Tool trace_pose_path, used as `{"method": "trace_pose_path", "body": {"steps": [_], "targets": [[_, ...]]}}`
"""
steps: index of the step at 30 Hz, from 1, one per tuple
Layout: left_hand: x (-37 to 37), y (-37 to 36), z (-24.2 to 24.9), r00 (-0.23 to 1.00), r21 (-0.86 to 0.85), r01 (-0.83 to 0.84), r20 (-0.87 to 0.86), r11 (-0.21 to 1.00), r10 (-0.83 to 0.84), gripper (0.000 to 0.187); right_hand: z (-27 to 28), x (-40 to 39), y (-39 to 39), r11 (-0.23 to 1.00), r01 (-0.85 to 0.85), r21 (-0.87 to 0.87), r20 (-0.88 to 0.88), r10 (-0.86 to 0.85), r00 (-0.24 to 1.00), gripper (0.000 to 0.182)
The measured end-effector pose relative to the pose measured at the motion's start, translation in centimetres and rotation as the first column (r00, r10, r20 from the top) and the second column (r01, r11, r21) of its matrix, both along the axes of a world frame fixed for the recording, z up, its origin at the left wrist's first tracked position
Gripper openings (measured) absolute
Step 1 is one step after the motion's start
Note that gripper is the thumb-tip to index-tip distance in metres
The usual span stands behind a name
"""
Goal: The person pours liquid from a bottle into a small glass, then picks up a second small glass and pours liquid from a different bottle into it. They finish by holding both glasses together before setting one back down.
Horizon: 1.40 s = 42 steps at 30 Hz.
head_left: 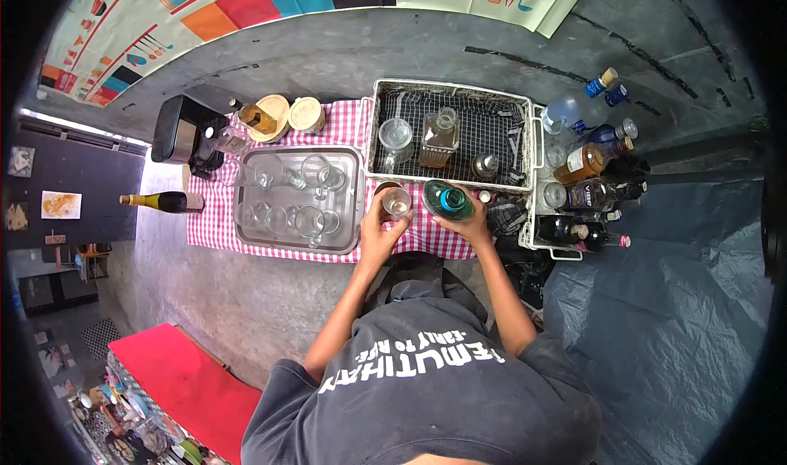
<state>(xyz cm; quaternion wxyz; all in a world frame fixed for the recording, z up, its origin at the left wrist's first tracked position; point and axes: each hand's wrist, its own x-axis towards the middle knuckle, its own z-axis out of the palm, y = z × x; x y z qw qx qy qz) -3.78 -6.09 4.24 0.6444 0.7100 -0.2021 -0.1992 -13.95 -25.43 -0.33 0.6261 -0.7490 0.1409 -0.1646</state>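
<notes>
My left hand (382,234) is wrapped round a small clear glass (397,202) near the front edge of the checked cloth (426,239). Just to its right, my right hand (474,225) grips a green bottle (447,200) with a blue ring at its neck. The bottle's mouth points up toward the camera, and glass and bottle are apart. A dark round rim (385,186) shows behind the glass. Beyond my hands, a white wire basket (452,85) holds a square decanter (440,137) of brown liquid, a glass jar (396,137) and a metal shaker (485,166).
Left of my hands, a grey tray (299,152) carries several glass mugs. Several bottles crowd a white rack (566,253) at the right. A black coffee machine (182,133), tubs (307,115) and a dark wine bottle (161,202) stand at the left.
</notes>
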Motion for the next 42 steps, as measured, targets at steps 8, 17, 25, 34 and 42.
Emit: {"method": "trace_pose_path", "body": {"steps": [8, 17, 25, 34, 42], "targets": [[0.3, 0.5, 0.2, 1.000, -0.078, 0.000, -0.008, 0.997, -0.001, 0.056, 0.2, -0.2, 1.4, 0.986, 0.157, 0.050, -0.067, -0.154, 0.986, 0.058], [1.0, 0.4, 0.5, 0.999, -0.104, -0.040, -0.013, 0.994, 0.039, 0.055, 0.8, -2.4, 1.8, 0.958, 0.219, 0.183, -0.034, -0.216, 0.976, 0.048], [0.8, -1.0, 0.4, 1.000, -0.175, 0.003, -0.017, 0.985, -0.006, 0.054, 2.8, -5.2, 2.5, 0.990, 0.091, 0.110, -0.163, -0.072, 0.984, 0.056], [-0.6, -2.1, 0.6, 0.999, -0.085, 0.039, -0.013, 0.996, -0.040, 0.051, 6.2, -7.3, 2.7, 0.997, 0.032, -0.076, -0.228, -0.048, 0.973, 0.058], [-1.6, -2.9, 0.1, 0.998, -0.126, 0.055, -0.018, 0.991, -0.057, 0.048, 8.1, -8.2, 2.0, 0.991, -0.079, -0.103, -0.409, 0.030, 0.912, 0.058]]}}
